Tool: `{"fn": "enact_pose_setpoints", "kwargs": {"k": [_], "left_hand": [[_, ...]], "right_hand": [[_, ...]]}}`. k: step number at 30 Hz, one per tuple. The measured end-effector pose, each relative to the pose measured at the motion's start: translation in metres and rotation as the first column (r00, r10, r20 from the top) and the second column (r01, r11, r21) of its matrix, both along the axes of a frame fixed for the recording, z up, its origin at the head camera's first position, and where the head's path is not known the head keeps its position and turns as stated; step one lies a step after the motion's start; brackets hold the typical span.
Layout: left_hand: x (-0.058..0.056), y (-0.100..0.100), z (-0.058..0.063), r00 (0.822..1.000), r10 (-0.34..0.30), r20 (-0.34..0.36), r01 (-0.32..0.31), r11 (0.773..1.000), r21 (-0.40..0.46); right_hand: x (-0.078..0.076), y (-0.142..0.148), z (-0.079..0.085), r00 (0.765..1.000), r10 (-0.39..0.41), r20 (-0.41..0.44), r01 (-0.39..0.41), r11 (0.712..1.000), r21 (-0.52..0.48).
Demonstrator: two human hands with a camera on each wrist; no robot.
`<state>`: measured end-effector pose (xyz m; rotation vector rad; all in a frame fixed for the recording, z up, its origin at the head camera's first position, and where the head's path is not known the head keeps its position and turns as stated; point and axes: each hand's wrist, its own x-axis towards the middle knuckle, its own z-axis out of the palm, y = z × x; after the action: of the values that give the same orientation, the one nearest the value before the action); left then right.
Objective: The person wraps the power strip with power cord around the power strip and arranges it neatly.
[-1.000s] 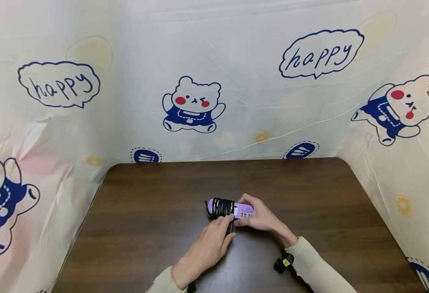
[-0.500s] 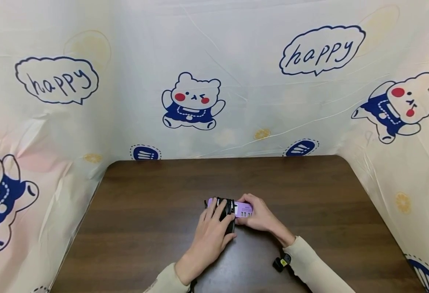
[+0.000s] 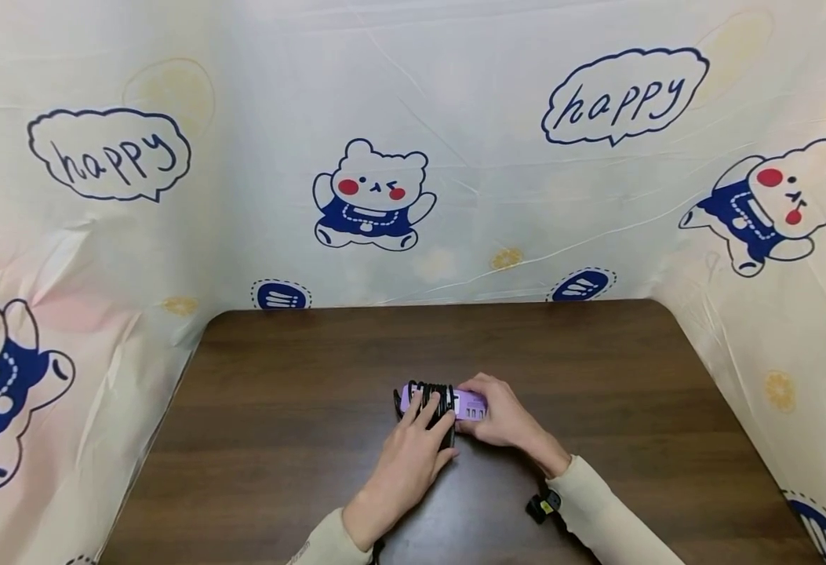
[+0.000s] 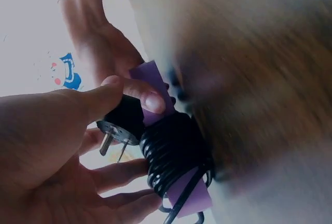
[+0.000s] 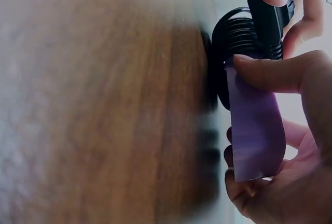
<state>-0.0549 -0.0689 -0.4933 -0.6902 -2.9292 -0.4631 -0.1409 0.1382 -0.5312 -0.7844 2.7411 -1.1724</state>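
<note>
A purple power strip [image 3: 471,406] with a row of ports lies across both hands over the table, its black cord [image 4: 174,149] wound in several turns round the far-left half. My right hand [image 3: 504,413] grips its right end, thumb on one long side and fingers on the other. With my left hand [image 3: 407,463] I hold the black plug [image 5: 267,24] between thumb and index finger, beside the coil. The other left fingers lie spread over the wound cord. Bare metal prongs on the plug show in the left wrist view. A loose cord loop hangs at the strip's left end.
Dark wood table [image 3: 300,361] under the hands, its rounded far corners against a pale curtain [image 3: 483,196] printed with bears. A small black device [image 3: 543,506] sits at the right wrist by the sleeve.
My left hand has shifted forward a little, and its fingers have spread over the coiled cord. The right hand keeps its grip on the strip nearly unmoved.
</note>
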Motion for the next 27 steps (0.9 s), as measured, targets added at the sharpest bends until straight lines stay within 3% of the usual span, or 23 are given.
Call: {"fn": "enact_pose_setpoints", "kwargs": {"k": [10,27], "left_hand": [[0.001,0.000,0.005,0.994,-0.020,-0.104,0.014,0.998,-0.062],[0.007,0.001,0.000,0.993,-0.025,-0.113,0.018,0.998,-0.062]], "right_hand": [[0.006,0.005,0.002,1.000,0.013,-0.012,-0.013,0.998,0.067],[0.011,0.003,0.008,0.999,0.034,0.011,-0.035,0.993,0.109]]}}
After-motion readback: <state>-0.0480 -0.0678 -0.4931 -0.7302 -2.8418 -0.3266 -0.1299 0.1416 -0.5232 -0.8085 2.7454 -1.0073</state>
